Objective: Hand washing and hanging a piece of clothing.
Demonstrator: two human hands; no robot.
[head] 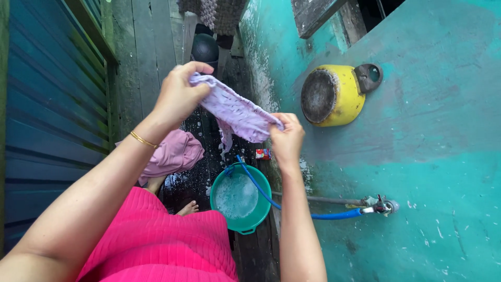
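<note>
Lilac cloth [235, 110], soft, limp, likely wet and light, hangs stretched above the green basin [241, 197]; left hand [179, 95] and right hand [286, 137] each clench an end, bunched ends judged best grip.

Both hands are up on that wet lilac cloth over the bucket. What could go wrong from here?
1. The lilac cloth is stretched between the left hand and right hand; if one grip slips, it may drop beside the green bucket onto the wet planks.
2. Those planks look slick, and a bare foot stands on them: a slip is possible.
3. The blue hose hangs over the bucket's rim; a knock could pull it out.
</note>
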